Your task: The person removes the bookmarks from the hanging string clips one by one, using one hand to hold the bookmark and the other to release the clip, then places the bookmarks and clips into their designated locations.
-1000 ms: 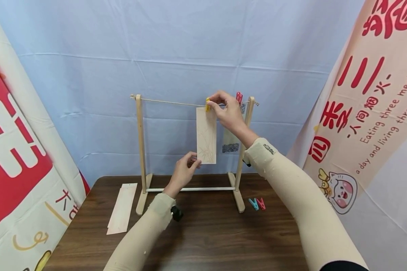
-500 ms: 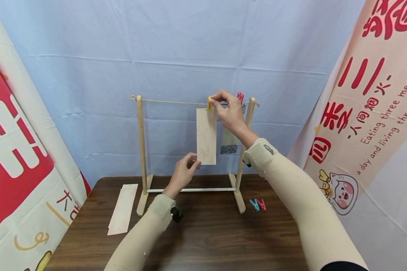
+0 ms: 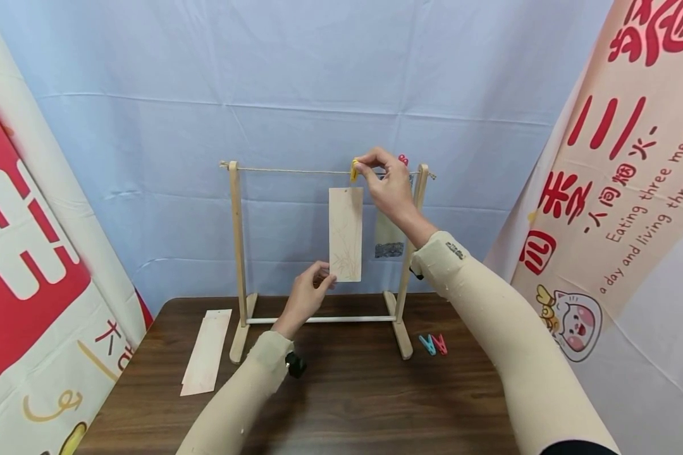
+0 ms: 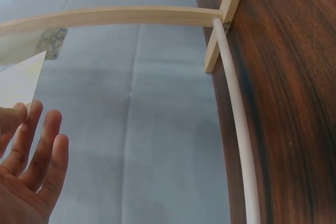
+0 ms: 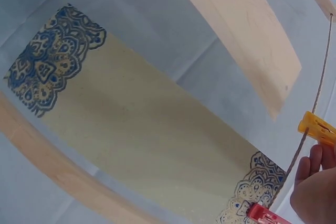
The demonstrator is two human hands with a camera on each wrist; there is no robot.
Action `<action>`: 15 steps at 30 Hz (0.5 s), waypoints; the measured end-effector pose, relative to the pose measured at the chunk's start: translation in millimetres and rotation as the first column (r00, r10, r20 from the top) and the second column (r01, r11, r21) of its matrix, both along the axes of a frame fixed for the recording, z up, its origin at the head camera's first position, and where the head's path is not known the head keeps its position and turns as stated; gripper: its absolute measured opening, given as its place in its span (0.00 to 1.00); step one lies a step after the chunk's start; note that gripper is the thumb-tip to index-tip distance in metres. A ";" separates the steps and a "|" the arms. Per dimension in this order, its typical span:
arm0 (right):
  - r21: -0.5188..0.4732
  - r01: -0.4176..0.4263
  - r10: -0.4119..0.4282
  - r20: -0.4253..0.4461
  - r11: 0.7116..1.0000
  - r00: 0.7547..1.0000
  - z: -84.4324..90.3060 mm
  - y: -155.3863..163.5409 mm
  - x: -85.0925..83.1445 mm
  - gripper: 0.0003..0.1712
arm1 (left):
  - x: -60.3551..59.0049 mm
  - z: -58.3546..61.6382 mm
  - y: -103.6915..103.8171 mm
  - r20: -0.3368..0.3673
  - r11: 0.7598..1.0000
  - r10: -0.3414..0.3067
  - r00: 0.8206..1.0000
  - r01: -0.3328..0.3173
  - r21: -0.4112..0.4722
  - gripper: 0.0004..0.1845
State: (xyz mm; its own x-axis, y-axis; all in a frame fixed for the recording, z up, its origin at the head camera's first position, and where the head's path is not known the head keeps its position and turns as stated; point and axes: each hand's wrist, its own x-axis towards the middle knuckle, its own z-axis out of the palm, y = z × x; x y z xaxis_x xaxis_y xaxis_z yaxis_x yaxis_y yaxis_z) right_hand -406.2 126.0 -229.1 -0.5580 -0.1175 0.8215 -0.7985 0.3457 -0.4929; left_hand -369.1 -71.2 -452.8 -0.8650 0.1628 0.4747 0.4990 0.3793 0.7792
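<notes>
The right hand (image 3: pixel 388 186) is raised to the string (image 3: pixel 296 171) of the wooden rack (image 3: pixel 236 253), thumb and forefinger pinching a yellow clothespin (image 3: pixel 354 170) that sits on the string. At 6 o'clock from the pin a pale card (image 3: pixel 345 234) hangs with its long axis vertical, its top edge just under the pin; whether the pin grips it cannot be told. The left hand (image 3: pixel 306 296), fingers loosely spread, touches the card's lower left corner from below. Behind the right hand hangs a patterned card (image 3: pixel 388 243) under a red clothespin (image 3: pixel 402 159). On the worktop (image 3: pixel 353 398), paper strips (image 3: pixel 207 351) lie at 8 o'clock, two loose clothespins (image 3: pixel 432 344) at 4 o'clock.
</notes>
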 end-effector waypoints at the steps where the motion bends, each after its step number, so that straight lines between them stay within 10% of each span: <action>1: -0.004 -0.002 0.002 0.000 1.000 1.000 0.0 -0.2 -0.2 0.02 | 0.1 -0.8 -0.5 -0.002 1.000 0.000 1.000 0.000 0.001 0.10; 15: -0.046 -0.004 0.003 -0.024 0.999 1.000 -0.2 -0.2 -1.2 0.03 | 1.1 -8.5 -4.7 -0.018 1.000 0.012 1.000 -0.011 0.002 0.10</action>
